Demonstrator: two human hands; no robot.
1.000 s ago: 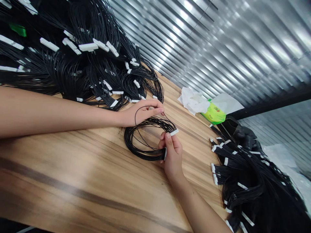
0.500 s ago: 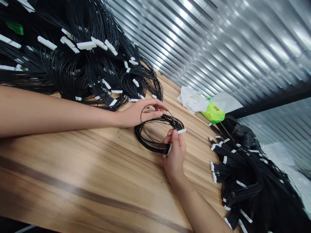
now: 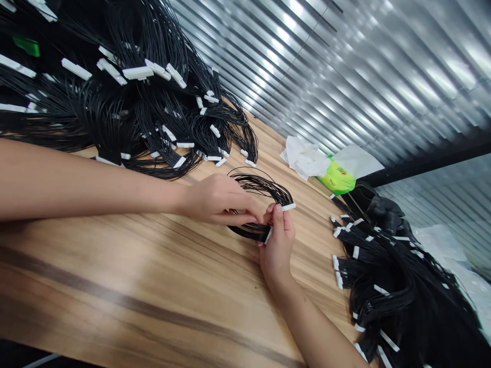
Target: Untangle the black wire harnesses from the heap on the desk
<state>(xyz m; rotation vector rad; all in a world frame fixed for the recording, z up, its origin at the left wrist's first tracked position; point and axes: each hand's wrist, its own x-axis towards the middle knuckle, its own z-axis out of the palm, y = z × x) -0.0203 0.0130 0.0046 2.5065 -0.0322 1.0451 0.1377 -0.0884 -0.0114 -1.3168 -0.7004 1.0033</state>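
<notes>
My right hand [image 3: 278, 245] pinches a coiled black wire harness [image 3: 264, 184] near its ends, at the middle of the wooden table. One white connector [image 3: 288, 207] sticks out past the thumb. A second white connector [image 3: 268, 235] sits lower, by the fingers. My left hand [image 3: 226, 199] reaches across the loop from the left, palm down. Its thumb and fingertips come together on the wires right beside the right hand's fingers, and it covers the left part of the loop. A few loose strands arc above the coil.
A big pile of black harnesses [image 3: 146, 102] with white connectors lies at the upper left. Another heap of harnesses [image 3: 387, 286] is on the right. A green tissue pack [image 3: 337, 176] with white tissue [image 3: 305, 157] stands near the corrugated metal wall [image 3: 345, 66].
My left hand has moved from the top of the loop down and across to the wires beside my right hand, its fingers closing. My right hand keeps its hold almost in place.
</notes>
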